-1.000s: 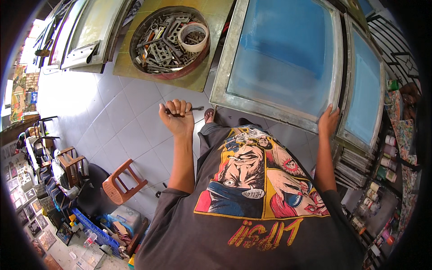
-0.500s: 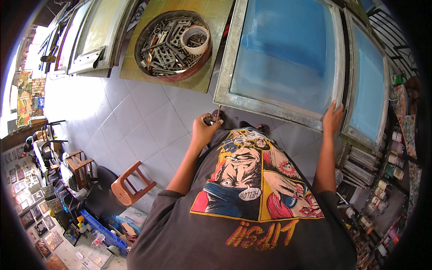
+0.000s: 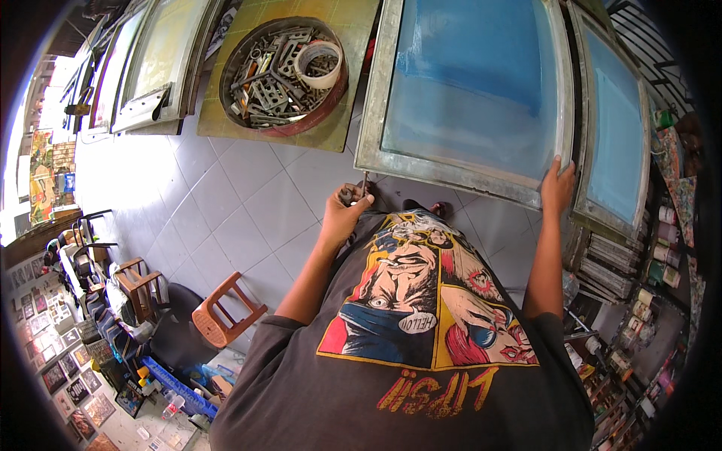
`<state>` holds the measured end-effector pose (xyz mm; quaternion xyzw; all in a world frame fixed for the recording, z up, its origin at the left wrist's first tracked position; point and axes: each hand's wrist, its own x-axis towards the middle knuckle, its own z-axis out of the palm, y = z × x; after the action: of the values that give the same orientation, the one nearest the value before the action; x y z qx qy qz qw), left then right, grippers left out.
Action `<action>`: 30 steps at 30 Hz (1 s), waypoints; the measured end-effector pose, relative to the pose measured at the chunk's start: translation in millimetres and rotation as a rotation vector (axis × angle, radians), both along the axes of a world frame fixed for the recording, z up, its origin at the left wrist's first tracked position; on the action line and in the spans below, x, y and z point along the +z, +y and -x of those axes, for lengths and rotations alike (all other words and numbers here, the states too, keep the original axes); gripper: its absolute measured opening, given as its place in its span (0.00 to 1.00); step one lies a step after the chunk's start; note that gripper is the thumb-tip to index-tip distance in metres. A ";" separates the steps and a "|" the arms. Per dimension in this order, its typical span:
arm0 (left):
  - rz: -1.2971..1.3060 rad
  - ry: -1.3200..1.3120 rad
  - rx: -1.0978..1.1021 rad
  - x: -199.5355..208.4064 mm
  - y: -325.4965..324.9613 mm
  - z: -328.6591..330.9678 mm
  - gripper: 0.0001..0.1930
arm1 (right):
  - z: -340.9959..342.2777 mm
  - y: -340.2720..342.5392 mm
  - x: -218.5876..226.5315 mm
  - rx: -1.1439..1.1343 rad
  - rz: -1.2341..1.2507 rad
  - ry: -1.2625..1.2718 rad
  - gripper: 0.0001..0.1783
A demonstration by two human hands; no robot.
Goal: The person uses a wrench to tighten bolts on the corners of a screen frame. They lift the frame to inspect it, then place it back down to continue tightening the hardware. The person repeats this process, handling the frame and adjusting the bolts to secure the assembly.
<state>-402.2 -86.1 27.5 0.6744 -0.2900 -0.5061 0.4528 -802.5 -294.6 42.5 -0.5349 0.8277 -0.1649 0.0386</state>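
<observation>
While the blue-meshed screen frame (image 3: 470, 90) is steadied at its lower right corner by the right hand (image 3: 557, 184), fingers curled on the rim, a small metal tool (image 3: 362, 186) is clamped in the left hand (image 3: 343, 214), pointed upright at the frame's lower left corner, basically touching.

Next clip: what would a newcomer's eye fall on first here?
The big blue-meshed screen frame at top centre, gripped at its lower right corner by the right hand. The left hand holds a small tool at its lower left corner. Left of it sits a round tray of metal parts.
</observation>
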 end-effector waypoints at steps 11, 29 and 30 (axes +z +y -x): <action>-0.133 0.687 0.258 -2.8 2.4 1.5 0.06 | 34.7 -4.8 -0.9 0.073 -0.027 -0.374 0.38; -0.187 0.468 0.159 -6.4 -3.2 -7.7 0.10 | 53.9 68.0 -3.6 0.076 0.176 -0.530 0.28; -0.176 0.495 0.150 -7.9 0.7 -10.9 0.10 | 51.3 80.9 -7.6 0.047 0.223 -0.567 0.27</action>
<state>-391.3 -85.4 19.6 0.5864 -0.0747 -0.6439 0.4858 -853.8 -213.7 34.9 -0.4874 0.7481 -0.3968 0.2130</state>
